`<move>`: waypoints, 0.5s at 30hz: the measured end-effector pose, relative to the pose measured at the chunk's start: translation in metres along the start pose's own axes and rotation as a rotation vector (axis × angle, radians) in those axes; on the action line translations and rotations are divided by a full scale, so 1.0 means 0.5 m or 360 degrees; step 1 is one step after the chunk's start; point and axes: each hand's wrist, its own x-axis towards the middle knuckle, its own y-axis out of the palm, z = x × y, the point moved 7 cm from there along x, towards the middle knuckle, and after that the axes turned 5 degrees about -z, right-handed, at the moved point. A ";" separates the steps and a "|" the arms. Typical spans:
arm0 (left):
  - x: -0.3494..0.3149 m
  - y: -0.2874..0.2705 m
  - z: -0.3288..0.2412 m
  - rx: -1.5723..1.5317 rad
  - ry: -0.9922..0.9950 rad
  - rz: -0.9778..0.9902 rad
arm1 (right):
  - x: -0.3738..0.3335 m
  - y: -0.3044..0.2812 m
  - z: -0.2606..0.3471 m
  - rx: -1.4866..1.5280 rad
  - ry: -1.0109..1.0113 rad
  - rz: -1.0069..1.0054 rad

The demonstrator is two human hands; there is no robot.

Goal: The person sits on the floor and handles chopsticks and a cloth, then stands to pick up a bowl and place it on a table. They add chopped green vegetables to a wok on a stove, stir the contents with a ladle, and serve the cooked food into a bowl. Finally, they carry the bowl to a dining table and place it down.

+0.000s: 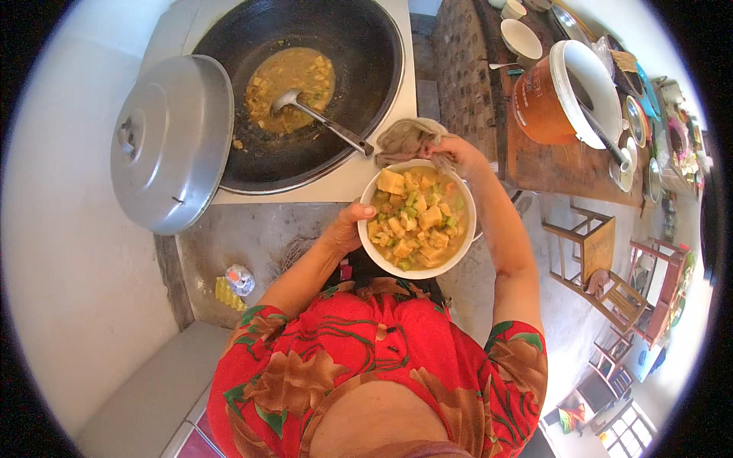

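My left hand (347, 227) grips a white bowl (368, 246) by its left side, with the thumb over the rim. Chunks of a yellowish stew (416, 217) with green pieces fill the bowl. In my right hand (458, 155) is a crumpled grey-brown cloth (406, 140), bunched at the bowl's far rim. Just beyond sits a large black wok (370, 72) with some of the same stew (301, 72) at its bottom. A metal ladle (321, 120) rests in it, handle over the near right rim. A big metal lid (172, 145) leans at the wok's left edge.
To the right, a wooden table (534, 168) carries an orange bucket (538, 103) with a white rim, a small white bowl (521, 38) and other dishes. Wooden stools (595, 248) stand farther right. On the floor at left lies a clear plastic bottle (240, 280).
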 end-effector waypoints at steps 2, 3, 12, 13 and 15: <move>-0.012 0.002 -0.001 0.0024 -0.0041 -0.0042 | -0.011 0.038 -0.012 -0.0037 0.0098 0.0118; -0.013 0.005 -0.004 0.0022 -0.0072 -0.0075 | -0.011 0.041 -0.007 -0.0120 0.0090 0.0217; -0.005 -0.020 0.010 0.0060 -0.0091 -0.0103 | -0.125 -0.037 -0.019 -0.0030 -0.0165 -0.0273; -0.005 -0.016 0.008 0.0059 -0.0100 -0.0097 | -0.146 -0.052 -0.025 -0.0015 -0.0211 -0.0320; -0.004 -0.019 0.003 0.0114 -0.0039 -0.0088 | -0.190 -0.090 -0.057 0.0023 -0.0330 -0.0393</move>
